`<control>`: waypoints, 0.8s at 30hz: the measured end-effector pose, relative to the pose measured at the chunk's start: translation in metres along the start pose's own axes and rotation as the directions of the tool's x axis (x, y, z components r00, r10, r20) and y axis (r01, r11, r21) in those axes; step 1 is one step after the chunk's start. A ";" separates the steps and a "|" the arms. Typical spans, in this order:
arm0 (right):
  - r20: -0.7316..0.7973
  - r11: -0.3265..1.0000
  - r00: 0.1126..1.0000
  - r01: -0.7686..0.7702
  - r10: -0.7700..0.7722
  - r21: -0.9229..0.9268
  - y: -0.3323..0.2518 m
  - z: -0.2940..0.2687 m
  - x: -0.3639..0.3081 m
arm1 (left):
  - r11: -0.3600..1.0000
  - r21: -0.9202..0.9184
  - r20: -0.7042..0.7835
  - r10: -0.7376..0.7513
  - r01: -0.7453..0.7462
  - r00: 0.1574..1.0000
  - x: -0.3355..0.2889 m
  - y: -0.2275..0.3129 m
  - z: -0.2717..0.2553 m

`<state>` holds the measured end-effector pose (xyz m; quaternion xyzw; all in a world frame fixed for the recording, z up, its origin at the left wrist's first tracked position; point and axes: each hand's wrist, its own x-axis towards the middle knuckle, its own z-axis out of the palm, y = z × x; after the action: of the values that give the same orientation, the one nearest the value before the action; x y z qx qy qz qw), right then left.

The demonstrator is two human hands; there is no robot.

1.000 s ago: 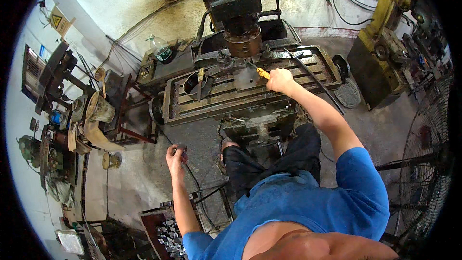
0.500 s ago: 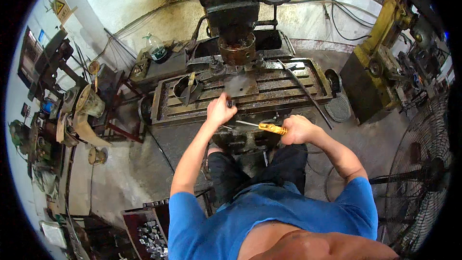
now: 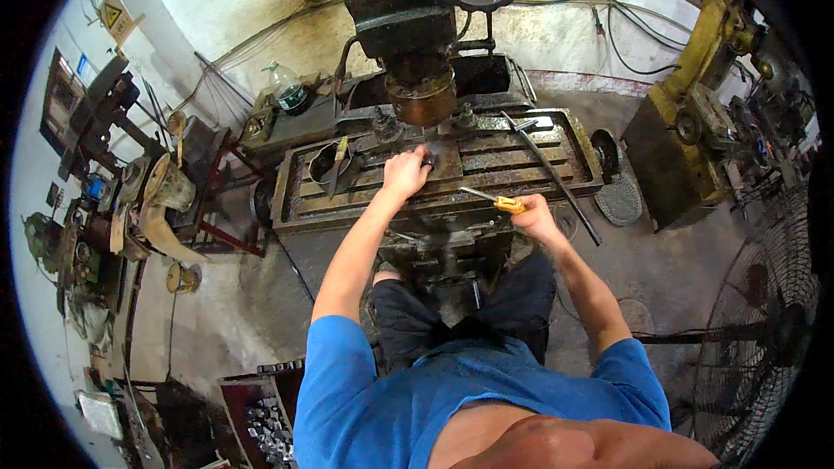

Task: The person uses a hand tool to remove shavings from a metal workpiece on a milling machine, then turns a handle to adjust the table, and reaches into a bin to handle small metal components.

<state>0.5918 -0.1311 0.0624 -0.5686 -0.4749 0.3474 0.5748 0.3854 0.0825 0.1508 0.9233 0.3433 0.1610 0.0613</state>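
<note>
My left hand (image 3: 406, 175) reaches over the slotted machine table (image 3: 512, 183), its fingers closed around a small dark piece (image 3: 430, 160) mostly hidden by the hand. Just beyond stands the rusty round cutter head (image 3: 422, 99) of a milling machine. My right hand (image 3: 536, 218) is wrapped around the yellow handle of a tool (image 3: 507, 205) with a slim metal shaft. The shaft points left, over the table's front edge; the tool's exact kind is unclear. Left of my left hand, a round metal container (image 3: 316, 175) sits on the table with a yellow-handled brush (image 3: 340, 156) in it.
A long metal bar (image 3: 565, 194) lies slantwise over the table's right side, overhanging its front. A large fan (image 3: 769, 330) stands at the lower right. A bin of small metal pieces (image 3: 269, 430) is at the lower left. A clear bottle (image 3: 287, 89) stands behind the table.
My left hand has moved forward over the table, toward the cutter head. My right hand has moved slightly forward and right with the yellow-handled tool, its shaft tilting more.
</note>
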 end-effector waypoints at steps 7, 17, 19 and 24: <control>-0.288 0.727 0.936 -0.340 0.201 -0.597 -0.010 0.023 -0.021 | 1.000 0.002 -0.036 0.005 -0.005 0.999 0.014 -0.003 0.011; -0.139 0.908 0.981 -0.176 0.132 -0.380 -0.099 -0.051 -0.043 | 0.992 0.006 -0.160 -0.120 0.122 0.980 0.032 -0.003 0.029; -0.192 0.923 0.981 -0.070 -0.004 -0.378 -0.138 -0.060 -0.029 | 0.999 -0.001 -0.194 -0.046 0.047 0.980 0.028 -0.004 0.027; -0.180 0.869 0.968 0.068 -0.177 -0.490 -0.231 -0.052 -0.007 | 0.998 0.046 -0.218 0.054 -0.045 0.975 0.029 -0.008 0.029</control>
<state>0.6066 -0.1802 0.2935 -0.6966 -0.5153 0.1165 0.4855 0.4106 0.1074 0.1294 0.9093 0.3281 0.2561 0.0002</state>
